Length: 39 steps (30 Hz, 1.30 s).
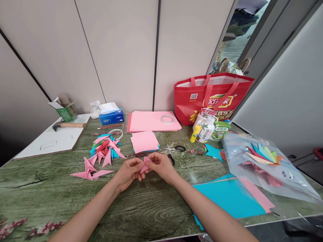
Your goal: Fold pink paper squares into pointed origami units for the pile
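Between my two hands is a small folded piece of pink paper (146, 164), pinched from both sides above the table. My left hand (130, 173) has thumb and fingers closed on its left side. Closed on the right side is my right hand (161, 167); its fingers cover part of the paper. Just beyond lies a stack of pink paper squares (144, 141), with blue showing at its lower edge. Scissors (173, 149) with black handles rest beside my right hand. Left of my hands, folded pink paper shapes (89, 170) lie by a mixed pile (105, 147) of red, pink, blue and green ones.
At the back stand a blue tissue box (111, 116), a red bag (185, 104), a white bottle (205, 130) and a yellow glue stick (195, 133). A hammer (71, 124) lies on a white board (57, 142). Blue sheets (227, 197) and a plastic bag (237, 155) are at right.
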{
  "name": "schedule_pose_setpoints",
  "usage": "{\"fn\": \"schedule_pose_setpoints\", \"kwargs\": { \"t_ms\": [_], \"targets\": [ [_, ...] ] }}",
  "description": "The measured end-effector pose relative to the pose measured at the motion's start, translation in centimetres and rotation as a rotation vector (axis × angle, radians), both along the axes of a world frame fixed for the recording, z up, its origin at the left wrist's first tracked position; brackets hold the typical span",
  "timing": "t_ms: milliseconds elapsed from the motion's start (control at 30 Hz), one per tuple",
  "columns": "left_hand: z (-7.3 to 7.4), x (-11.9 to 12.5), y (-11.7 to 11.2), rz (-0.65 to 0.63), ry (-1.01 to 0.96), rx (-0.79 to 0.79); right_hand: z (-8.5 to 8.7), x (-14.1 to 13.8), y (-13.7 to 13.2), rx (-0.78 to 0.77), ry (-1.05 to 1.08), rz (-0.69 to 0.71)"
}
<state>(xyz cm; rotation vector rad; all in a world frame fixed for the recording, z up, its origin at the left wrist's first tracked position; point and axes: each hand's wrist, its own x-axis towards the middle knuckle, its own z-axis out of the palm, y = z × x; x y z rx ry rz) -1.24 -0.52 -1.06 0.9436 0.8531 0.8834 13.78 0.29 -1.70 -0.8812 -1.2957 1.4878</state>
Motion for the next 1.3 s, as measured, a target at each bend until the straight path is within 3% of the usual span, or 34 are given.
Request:
{"fn": "schedule_pose_setpoints", "kwargs": {
  "t_ms": [267,533,767,933,1033,1200,1300],
  "targets": [
    [0.5,0.0,-0.2,0.063,0.124,0.075,0.6,0.4,-0.2,0.087,-0.059,0.058],
    [0.3,0.1,-0.2,0.127,0.115,0.113,0.8,0.1,-0.3,0.079,-0.005,0.058],
    [0.2,-0.2,0.3,0.058,-0.03,0.001,0.1,0.1,0.2,0.062,0.055,-0.096],
    [0.5,-0.3,0.3,0.025,-0.005,0.026,-0.2,0.3,0.4,0.103,0.025,-0.086],
    [0.5,-0.3,0.2,0.03,0.034,0.057,-0.2,0.4,0.4,0.182,-0.089,-0.131],
    [0.5,-0.1,0.1,0.023,0.054,0.123,0.2,0.5,-0.1,0.479,-0.363,-0.316],
    [0.6,0.0,0.1,0.053,0.046,0.151,0.3,0.4,-0.5,0.561,-0.42,-0.311]
  ]
}}
